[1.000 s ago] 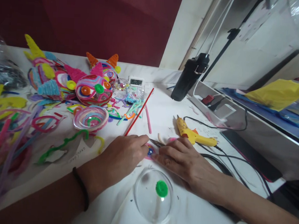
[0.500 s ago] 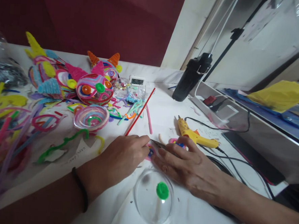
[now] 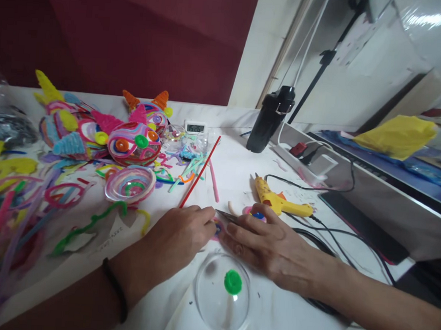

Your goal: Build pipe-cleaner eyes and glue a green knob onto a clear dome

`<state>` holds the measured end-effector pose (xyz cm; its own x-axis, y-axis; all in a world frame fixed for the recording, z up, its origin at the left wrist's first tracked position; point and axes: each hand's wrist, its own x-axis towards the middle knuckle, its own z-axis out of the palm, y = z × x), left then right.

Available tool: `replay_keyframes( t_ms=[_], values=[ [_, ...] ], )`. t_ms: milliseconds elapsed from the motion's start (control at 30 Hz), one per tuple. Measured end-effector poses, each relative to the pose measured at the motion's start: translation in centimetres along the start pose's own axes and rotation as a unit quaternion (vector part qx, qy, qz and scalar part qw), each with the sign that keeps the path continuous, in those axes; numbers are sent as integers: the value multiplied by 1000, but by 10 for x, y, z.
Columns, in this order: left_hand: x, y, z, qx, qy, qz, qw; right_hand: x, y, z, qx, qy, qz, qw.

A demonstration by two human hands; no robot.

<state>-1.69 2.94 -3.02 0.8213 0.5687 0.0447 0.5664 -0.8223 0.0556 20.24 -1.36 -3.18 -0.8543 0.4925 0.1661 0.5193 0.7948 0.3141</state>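
on the white table [image 3: 243,166], your left hand [image 3: 178,237] pinches a red pipe cleaner [image 3: 199,172] onto a part-wound coil [image 3: 217,228], your right hand [image 3: 271,245] pressing flat, winding unfinished.

Small coiled pipe-cleaner disc [image 3: 217,228], pink-edged with a blue centre, flat on the white bench [image 3: 243,166], largely hidden under fingertips of both hands. Long red pipe cleaner [image 3: 199,172], straight, angled up and away from the disc. Slim metal tool tip [image 3: 228,216], dark and pointed, low beside the coil.
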Motion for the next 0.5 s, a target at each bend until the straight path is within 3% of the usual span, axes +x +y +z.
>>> replay_keyframes(
  t_ms=[500],
  values=[
    [-1, -2, 6, 21, 10, 10, 1000, 9, 6, 5, 12, 28, 31, 999]
  ],
)
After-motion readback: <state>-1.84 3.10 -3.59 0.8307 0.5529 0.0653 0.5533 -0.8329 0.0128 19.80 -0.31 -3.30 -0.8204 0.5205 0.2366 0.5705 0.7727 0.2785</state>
